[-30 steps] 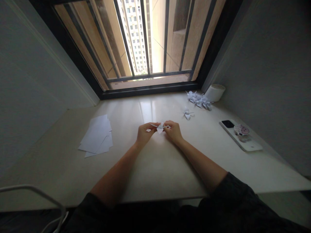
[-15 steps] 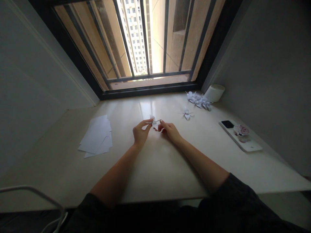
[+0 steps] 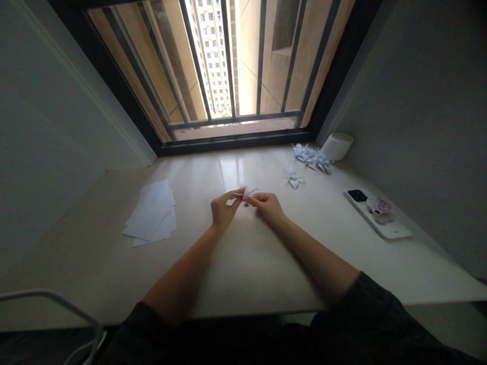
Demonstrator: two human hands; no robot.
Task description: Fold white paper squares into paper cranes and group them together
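A small white folded paper crane (image 3: 245, 191) is held between my hands above the middle of the sill. My left hand (image 3: 225, 208) pinches its left side with thumb and fingertips. My right hand (image 3: 269, 205) pinches its near right side, the fingertips close to those of the left. A thin folded point of the crane sticks out to the right above my right fingers. My fingers cover part of the paper. Another paper crane (image 3: 293, 180) lies to the right, apart from both hands.
Several folded cranes (image 3: 312, 158) are heaped at the back right against a white roll (image 3: 337, 147). A phone with a round grip (image 3: 380, 215) lies at the right. Loose white paper sheets (image 3: 150, 213) lie at the left. A pale cable (image 3: 49, 295) curves at the lower left.
My right fingers have moved left from the crane's right point to its near side, closer to my left fingertips. The crane has shifted slightly right and turned a little.
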